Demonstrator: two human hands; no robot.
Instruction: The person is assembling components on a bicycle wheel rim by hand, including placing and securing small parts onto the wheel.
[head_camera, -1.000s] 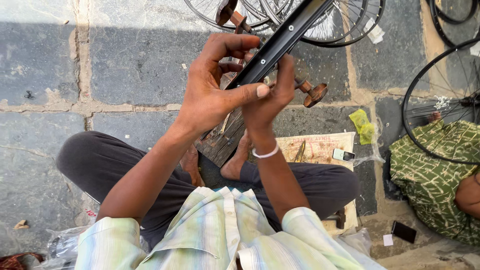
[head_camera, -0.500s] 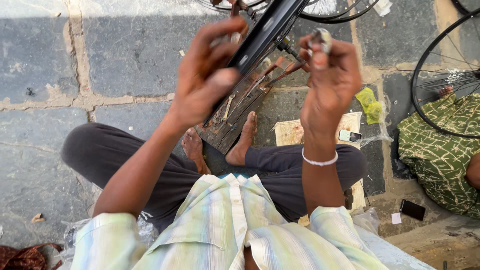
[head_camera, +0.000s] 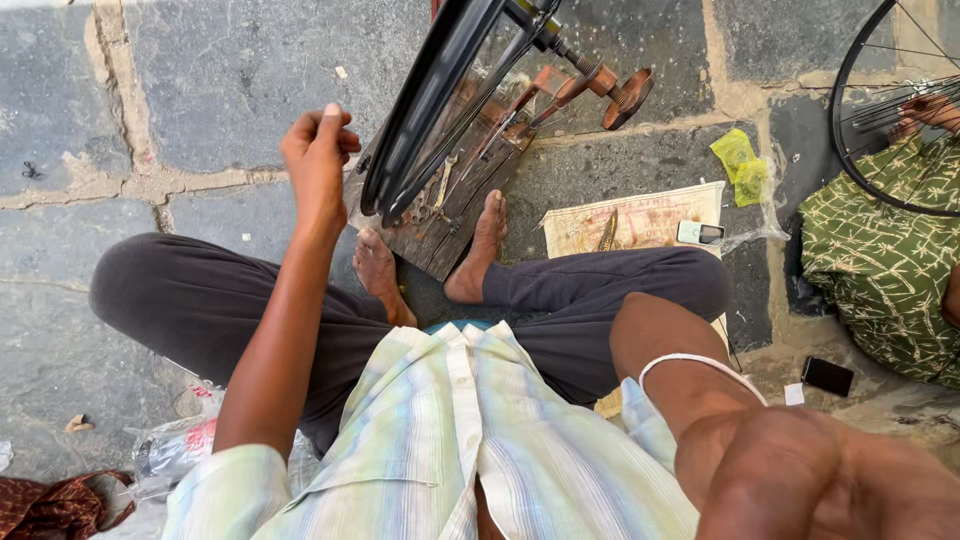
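Your left hand (head_camera: 318, 150) is up around 10 o'clock from the middle of the view, fingers curled in with the thumb sticking up, not gripping anything. It sits just left of the black bicycle rim (head_camera: 425, 110) but isn't touching it. Your right hand (head_camera: 830, 490) is way down at 5 o'clock, huge and blurry right up against the camera, so I honestly can't tell if it's open or closed; there's a white bangle (head_camera: 700, 365) on that wrist.

The rim stands tilted at about 12 o'clock, mounted on a rusty axle stand (head_camera: 600, 85) that pokes out toward 1 o'clock. Under it there's a worn wooden board (head_camera: 455, 215) with small metal bits on it, and your bare feet (head_camera: 480, 250) rest against its near edge, legs crossed in dark trousers.

Out at 2 o'clock a sheet of printed paper (head_camera: 640, 215) lies on the stone floor (head_camera: 200, 60) with a small phone (head_camera: 698, 232) on it and yellow-green wrappers (head_camera: 742, 170) just beyond. At 3 o'clock another person in green patterned cloth (head_camera: 880, 260) sits by a second wheel (head_camera: 890, 100).
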